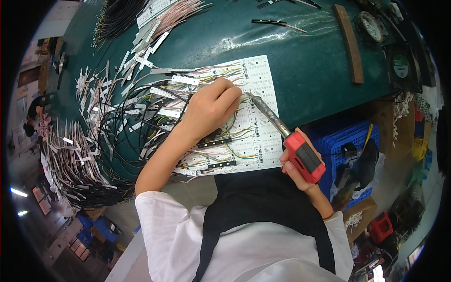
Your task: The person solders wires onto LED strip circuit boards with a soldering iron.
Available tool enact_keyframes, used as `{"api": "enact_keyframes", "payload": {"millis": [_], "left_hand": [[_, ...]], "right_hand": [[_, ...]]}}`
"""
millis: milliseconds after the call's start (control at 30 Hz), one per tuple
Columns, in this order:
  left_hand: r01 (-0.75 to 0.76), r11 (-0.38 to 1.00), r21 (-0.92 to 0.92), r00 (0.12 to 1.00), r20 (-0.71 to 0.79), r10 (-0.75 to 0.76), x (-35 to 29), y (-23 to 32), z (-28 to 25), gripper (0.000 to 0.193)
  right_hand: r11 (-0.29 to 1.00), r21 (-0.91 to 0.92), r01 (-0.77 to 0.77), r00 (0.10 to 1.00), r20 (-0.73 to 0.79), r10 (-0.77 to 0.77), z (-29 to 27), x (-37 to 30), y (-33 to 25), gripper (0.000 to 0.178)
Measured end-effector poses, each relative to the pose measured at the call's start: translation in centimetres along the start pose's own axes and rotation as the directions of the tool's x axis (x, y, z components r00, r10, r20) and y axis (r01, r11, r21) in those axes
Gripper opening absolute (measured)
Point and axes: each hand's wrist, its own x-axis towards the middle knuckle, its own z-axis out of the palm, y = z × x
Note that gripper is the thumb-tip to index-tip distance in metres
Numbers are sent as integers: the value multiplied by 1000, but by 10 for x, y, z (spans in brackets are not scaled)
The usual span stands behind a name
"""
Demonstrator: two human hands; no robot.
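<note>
A white circuit board panel (268, 108) lies on the green table, with coloured wires (242, 133) running to its rows of pads. My left hand (211, 105) rests over the panel, thumb and fingers pinched together near the pads; what they pinch is hidden, though thin wires run out around it. My right hand (300, 176) grips a red and black soldering iron (303, 155) from the right. Its metal tip points up and left, close to my left fingertips and at the row of pads. Small black LED strips (221, 164) lie on the panel's near part.
Bundles of wired white strips (70, 160) and black cables (122, 141) spread over the table's left side. More pinkish wires (176, 19) lie at the back. A wooden bar (350, 44) and a solder spool (400, 66) are at right. Blue crates (336, 141) stand beyond the table's right edge.
</note>
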Motion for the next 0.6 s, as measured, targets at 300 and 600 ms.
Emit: {"api": "enact_keyframes", "payload": {"millis": [300, 600], "left_hand": [[22, 1000, 0, 1000, -3, -22, 0, 1, 0, 14], [32, 999, 3, 999, -10, -32, 0, 0, 1, 14]], "right_hand": [[993, -77, 89, 995, 48, -85, -1, 4, -1, 61], [993, -54, 110, 994, 13, -109, 1, 7, 1, 61]]}}
